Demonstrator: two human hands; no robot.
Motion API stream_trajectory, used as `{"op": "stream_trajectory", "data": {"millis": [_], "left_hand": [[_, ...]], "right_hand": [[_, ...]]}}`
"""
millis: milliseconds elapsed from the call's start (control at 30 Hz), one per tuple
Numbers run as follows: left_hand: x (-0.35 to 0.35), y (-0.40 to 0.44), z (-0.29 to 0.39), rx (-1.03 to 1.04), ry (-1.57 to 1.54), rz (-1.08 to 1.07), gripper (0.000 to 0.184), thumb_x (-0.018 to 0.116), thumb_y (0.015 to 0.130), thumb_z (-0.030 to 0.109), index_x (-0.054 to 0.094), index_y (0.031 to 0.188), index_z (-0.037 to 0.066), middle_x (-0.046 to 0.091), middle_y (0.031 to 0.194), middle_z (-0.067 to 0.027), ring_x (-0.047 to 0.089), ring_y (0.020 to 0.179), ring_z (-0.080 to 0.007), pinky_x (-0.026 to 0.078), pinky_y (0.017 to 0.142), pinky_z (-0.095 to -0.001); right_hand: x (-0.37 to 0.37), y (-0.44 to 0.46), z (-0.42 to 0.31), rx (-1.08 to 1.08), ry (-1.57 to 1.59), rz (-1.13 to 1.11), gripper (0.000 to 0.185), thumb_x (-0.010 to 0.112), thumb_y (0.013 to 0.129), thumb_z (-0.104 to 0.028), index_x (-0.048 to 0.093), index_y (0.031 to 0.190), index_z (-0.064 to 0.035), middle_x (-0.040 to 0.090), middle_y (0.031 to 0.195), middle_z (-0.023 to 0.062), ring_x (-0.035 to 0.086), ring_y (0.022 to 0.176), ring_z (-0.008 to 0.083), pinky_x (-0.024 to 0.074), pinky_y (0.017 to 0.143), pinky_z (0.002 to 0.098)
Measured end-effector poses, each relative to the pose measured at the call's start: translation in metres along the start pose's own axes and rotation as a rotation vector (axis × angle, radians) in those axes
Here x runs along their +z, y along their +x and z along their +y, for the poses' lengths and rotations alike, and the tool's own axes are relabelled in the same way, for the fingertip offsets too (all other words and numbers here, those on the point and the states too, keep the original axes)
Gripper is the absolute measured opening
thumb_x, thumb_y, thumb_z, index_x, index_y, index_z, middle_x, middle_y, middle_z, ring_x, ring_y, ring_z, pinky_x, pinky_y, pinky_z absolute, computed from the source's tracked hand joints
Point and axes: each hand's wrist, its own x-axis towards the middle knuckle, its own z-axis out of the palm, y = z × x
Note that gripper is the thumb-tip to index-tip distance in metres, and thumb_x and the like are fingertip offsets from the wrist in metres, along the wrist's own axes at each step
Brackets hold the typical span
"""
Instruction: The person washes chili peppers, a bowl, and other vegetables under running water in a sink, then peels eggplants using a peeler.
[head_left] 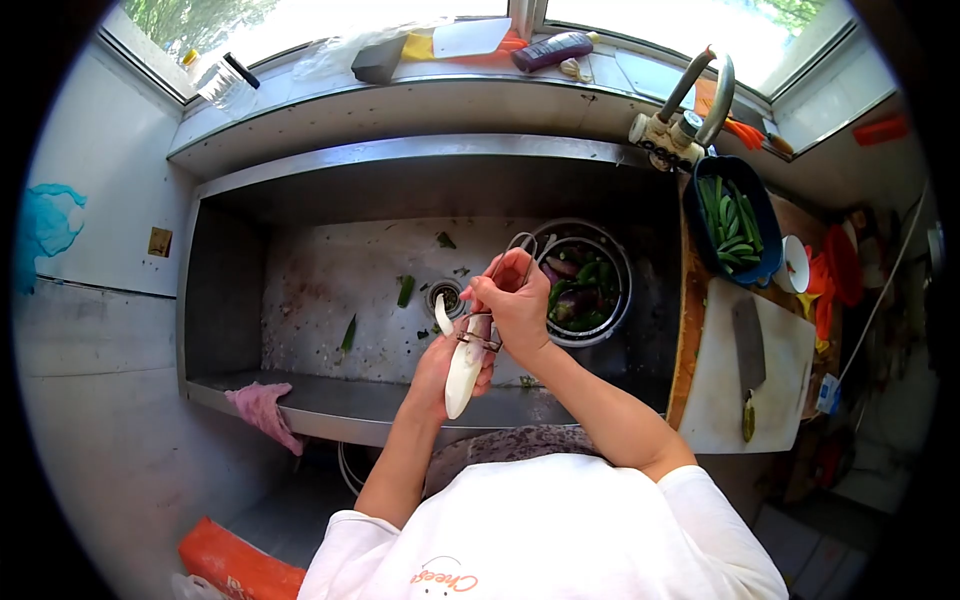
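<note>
Over the sink, my left hand (pixel 433 372) is closed around a mostly peeled eggplant (pixel 463 378). Its flesh is white, and some purple skin shows near the fingers. My right hand (pixel 522 305) grips a peeler (pixel 478 341) by its wire handle. The peeler's blade lies across the eggplant, touching it. A pale curled strip of peel (pixel 443 315) sticks up beside my left hand, close to the drain (pixel 446 297). To the right of my hands, a round metal basin (pixel 626 290) in the sink holds eggplants and green peppers (pixel 588 318).
Green scraps (pixel 405 291) lie on the sink floor (pixel 310 290). A pink cloth (pixel 265 412) hangs over the front rim. At right are a faucet (pixel 668 138), a dark blue basket (pixel 774 262) of cut green vegetables, and a cutting board (pixel 715 400) with a cleaver (pixel 748 345).
</note>
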Motion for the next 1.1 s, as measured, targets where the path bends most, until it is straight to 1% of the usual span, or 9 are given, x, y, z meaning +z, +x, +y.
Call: {"op": "stream_trajectory", "data": {"millis": [33,267,333,500,633,800,900,1000,1100], "left_hand": [[0.005,-0.002,0.0,0.019,0.042,0.093,0.028,0.039,0.097,0.035,0.051,0.092,0.01,0.049,0.064,-0.0058,0.044,0.047,-0.0159,0.03,0.037,-0.025],[-0.012,-0.005,0.001,-0.051,0.104,-0.103,0.029,0.038,0.098,0.031,0.051,0.098,0.005,0.052,0.068,-0.0094,0.047,0.046,-0.0154,0.033,0.035,-0.0255],[-0.015,-0.015,0.004,-0.025,0.215,-0.141,0.03,0.037,0.099,0.03,0.05,0.097,0.003,0.054,0.068,-0.0103,0.049,0.046,-0.0159,0.036,0.034,-0.0267],[-0.013,-0.018,0.008,0.042,0.076,-0.056,0.05,0.034,0.1,0.039,0.045,0.127,-0.001,0.054,0.073,-0.0098,0.045,0.045,-0.0092,0.037,0.035,-0.0208],[-0.018,-0.007,0.005,0.012,0.001,0.023,0.048,0.036,0.099,0.039,0.048,0.123,-0.002,0.056,0.074,-0.0092,0.05,0.051,-0.0117,0.043,0.041,-0.0243],[-0.02,0.001,-0.006,0.026,0.044,0.113,0.038,0.041,0.098,0.035,0.055,0.104,0.001,0.055,0.074,-0.0076,0.054,0.056,-0.0171,0.047,0.047,-0.0302],[-0.001,-0.009,-0.006,0.081,0.127,0.209,0.034,0.042,0.097,0.035,0.055,0.097,0.004,0.054,0.072,-0.0078,0.053,0.055,-0.0186,0.043,0.044,-0.0276],[-0.024,-0.01,-0.009,-0.049,-0.105,-0.136,0.032,0.041,0.098,0.034,0.053,0.101,0.005,0.052,0.071,-0.0078,0.049,0.053,-0.017,0.04,0.043,-0.0263],[-0.021,-0.026,-0.012,-0.026,0.004,-0.195,0.035,0.038,0.099,0.036,0.054,0.111,0.007,0.052,0.07,-0.0083,0.047,0.05,-0.0138,0.042,0.042,-0.0265]], "right_hand": [[0.0,-0.002,-0.001,0.005,-0.006,-0.01,0.02,0.057,0.078,0.01,0.045,0.08,-0.0047,0.055,0.069,0.0044,0.056,0.055,0.0111,0.0547,0.06,0.0291],[-0.006,0.007,0.009,0.005,-0.009,0.047,0.017,0.055,0.077,0.01,0.045,0.08,-0.0037,0.056,0.067,0.0062,0.057,0.053,0.0137,0.0545,0.055,0.031],[-0.022,0.034,0.014,-0.083,-0.006,0.257,0.017,0.056,0.076,0.01,0.046,0.079,-0.0039,0.055,0.066,0.0056,0.056,0.05,0.0142,0.0542,0.054,0.0315],[-0.022,0.027,0.009,-0.019,-0.118,0.139,0.019,0.063,0.078,0.006,0.047,0.08,-0.0055,0.055,0.066,0.0037,0.056,0.051,0.0122,0.0525,0.053,0.0285],[-0.014,0.018,0.01,0.017,0.069,0.241,0.02,0.066,0.078,0.002,0.047,0.08,-0.0058,0.056,0.066,0.0036,0.056,0.052,0.0124,0.0517,0.055,0.0275],[0.002,-0.015,-0.007,0.137,-0.01,0.102,0.02,0.066,0.078,0.002,0.047,0.08,-0.0055,0.057,0.068,0.0033,0.057,0.055,0.0114,0.0493,0.055,0.025],[0.014,-0.033,0.007,0.019,-0.061,0.014,0.019,0.064,0.078,0.005,0.047,0.08,-0.0046,0.057,0.067,0.0036,0.057,0.055,0.0098,0.046,0.052,0.0221],[0.004,-0.022,0.007,0.009,-0.112,0.091,0.018,0.062,0.078,0.006,0.047,0.079,-0.0042,0.056,0.065,0.0039,0.057,0.054,0.0105,0.0462,0.051,0.0232],[-0.021,0.012,0.012,-0.073,0.014,0.253,0.019,0.063,0.077,0.005,0.048,0.082,-0.005,0.055,0.065,0.0041,0.054,0.051,0.0119,0.0477,0.05,0.026]]}}
